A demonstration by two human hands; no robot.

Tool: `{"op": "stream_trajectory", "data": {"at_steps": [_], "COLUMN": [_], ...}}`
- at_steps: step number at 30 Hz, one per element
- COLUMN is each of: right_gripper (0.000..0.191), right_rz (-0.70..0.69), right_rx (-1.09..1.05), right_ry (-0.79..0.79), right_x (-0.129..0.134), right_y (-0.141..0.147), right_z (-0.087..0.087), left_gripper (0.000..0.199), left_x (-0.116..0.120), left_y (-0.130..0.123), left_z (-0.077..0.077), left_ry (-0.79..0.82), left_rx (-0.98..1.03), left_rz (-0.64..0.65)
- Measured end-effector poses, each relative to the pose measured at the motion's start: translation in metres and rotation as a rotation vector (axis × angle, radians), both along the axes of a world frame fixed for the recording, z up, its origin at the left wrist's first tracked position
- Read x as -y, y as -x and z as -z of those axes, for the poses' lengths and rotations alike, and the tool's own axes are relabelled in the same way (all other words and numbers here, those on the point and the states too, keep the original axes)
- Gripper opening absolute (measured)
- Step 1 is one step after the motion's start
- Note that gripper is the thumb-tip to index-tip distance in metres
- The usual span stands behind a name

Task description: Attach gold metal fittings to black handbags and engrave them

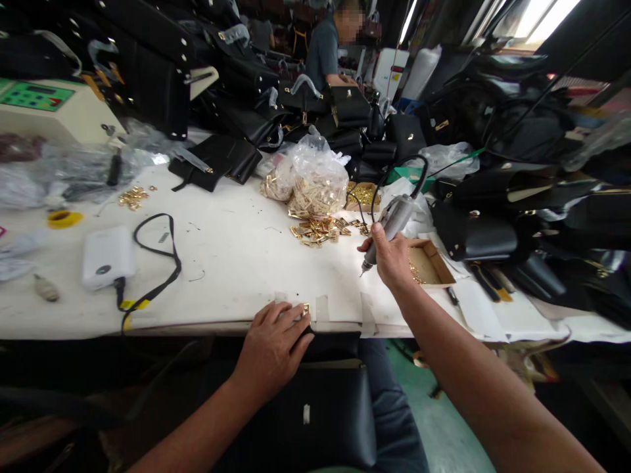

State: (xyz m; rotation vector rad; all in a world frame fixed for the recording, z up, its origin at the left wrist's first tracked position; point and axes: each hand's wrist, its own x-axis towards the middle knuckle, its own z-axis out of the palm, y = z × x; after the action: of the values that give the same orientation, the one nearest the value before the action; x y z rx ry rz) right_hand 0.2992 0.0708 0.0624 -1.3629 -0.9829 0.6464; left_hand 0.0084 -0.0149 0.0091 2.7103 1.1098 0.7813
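My right hand (393,259) is wrapped around a grey electric screwdriver (397,218), its thin bit pointing down toward the white table and apart from it. A black cable runs from the tool's top end. My left hand (273,341) lies at the table's front edge, fingers stretched out flat, with the fingertips beside and touching a small gold metal plate (306,310). Below the edge, a black leather bag (315,414) rests on my lap, with a small pale metal fitting on its front. What is under my left palm is hidden.
Gold fittings (318,231) are heaped before a clear plastic bag (318,177) of more. A cardboard tray (434,263) with small gold pieces sits right. A white power bank (107,257) with a black cable lies left. Black bags surround the table; a person (323,49) stands behind.
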Motion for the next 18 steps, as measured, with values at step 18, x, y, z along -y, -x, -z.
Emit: {"op": "stream_trajectory", "data": {"at_steps": [18], "right_gripper": [0.055], "right_rz": [-0.148], "right_rx": [-0.747], "right_ry": [0.078], "right_x": [0.037], "right_y": [0.105], "right_z": [0.003], "left_gripper": [0.026], "left_x": [0.004], "left_y": [-0.003], "left_z": [-0.005], "left_ry": [0.154], "left_rx": [0.021], "left_rz": [-0.057]}}
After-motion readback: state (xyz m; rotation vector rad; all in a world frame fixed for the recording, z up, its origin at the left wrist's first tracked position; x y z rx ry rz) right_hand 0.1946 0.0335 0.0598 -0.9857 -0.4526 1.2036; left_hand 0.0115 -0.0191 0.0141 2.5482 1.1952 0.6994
